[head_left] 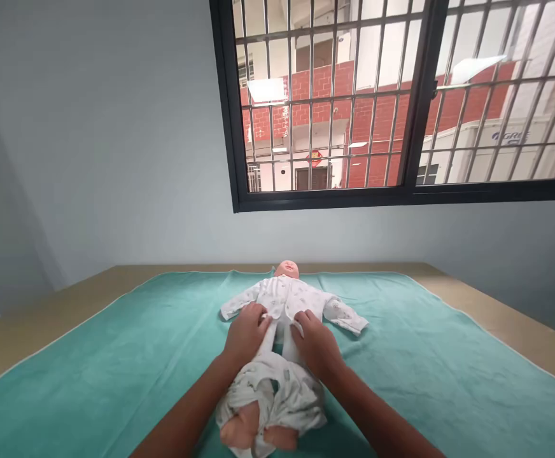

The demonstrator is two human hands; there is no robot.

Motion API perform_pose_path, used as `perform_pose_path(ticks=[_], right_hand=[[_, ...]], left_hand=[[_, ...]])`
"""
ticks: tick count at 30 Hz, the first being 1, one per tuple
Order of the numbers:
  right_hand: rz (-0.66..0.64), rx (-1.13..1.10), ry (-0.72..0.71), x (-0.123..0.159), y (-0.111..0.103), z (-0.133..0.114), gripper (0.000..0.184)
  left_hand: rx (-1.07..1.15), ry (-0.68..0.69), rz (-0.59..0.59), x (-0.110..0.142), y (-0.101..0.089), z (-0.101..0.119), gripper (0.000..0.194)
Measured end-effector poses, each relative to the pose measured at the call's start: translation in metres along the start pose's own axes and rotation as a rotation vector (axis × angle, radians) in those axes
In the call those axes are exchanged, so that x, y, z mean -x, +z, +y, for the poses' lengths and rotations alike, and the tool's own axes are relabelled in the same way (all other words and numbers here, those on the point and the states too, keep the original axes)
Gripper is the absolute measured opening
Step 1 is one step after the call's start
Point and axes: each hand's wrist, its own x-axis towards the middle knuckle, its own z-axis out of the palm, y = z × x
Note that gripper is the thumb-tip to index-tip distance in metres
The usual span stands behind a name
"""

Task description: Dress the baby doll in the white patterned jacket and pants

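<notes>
Teal blanket [144, 356] partly hidden beneath doll [283, 327]

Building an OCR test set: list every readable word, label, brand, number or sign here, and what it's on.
"GREE": on the pale box outside the right window pane; seen through bars, slightly blurred.
Smaller mark under it: too blurred to read.
Red diamond sign on the building outside: too small to read.
Doll's white top and trousers: small prints, no readable words.
No readable numbers.
</notes>
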Motion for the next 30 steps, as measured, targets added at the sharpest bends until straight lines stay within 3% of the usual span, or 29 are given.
perform_pose_path(ticks=[5,8,10,12,13,14,16,18,20,26,30], right_hand=[[0.166,-0.047,0.223,-0.001,-0.022,0.055,0.021],[0.145,0.049,0.441,0.016,-0.045,0.099,0.021],[0.122,0.157,0.501,0.028,-0.053,0.115,0.029],[0.142,0.165,0.404,0.037,-0.054,0.113,0.033],[0.136,0.104,0.317,0.039,-0.05,0.105,0.031],[0.104,0.007,0.232,0.04,-0.045,0.095,0.027],[-0.03,-0.239,0.119,0.042,-0.031,0.07,0.023],[-0.172,-0.439,0.108,0.044,-0.019,0.049,0.023],[-0.268,-0.556,0.144,0.046,-0.011,0.036,0.02],[-0.466,-0.728,0.125,0.053,-0.022,0.026,0.015],[-0.414,-0.635,-0.035,0.057,-0.028,0.012,0.01]], left_hand=[[0.255,-0.467,0.115,0.0,-0.017,-0.066,0.03],[0.198,-0.546,0.146,0.009,-0.029,-0.104,0.017],[0.159,-0.535,0.194,0.014,-0.033,-0.113,0.015],[0.187,-0.441,0.207,0.018,-0.034,-0.106,0.019],[0.249,-0.38,0.155,0.019,-0.035,-0.098,0.02],[0.333,-0.316,0.055,0.02,-0.037,-0.089,0.022],[0.508,-0.223,-0.257,0.022,-0.044,-0.068,0.026],[0.555,-0.182,-0.537,0.025,-0.054,-0.049,0.029],[0.516,-0.173,-0.68,0.029,-0.064,-0.037,0.03],[0.408,-0.08,-0.793,0.034,-0.079,-0.017,0.019],[0.273,0.043,-0.813,0.036,-0.086,0.003,0.019]])
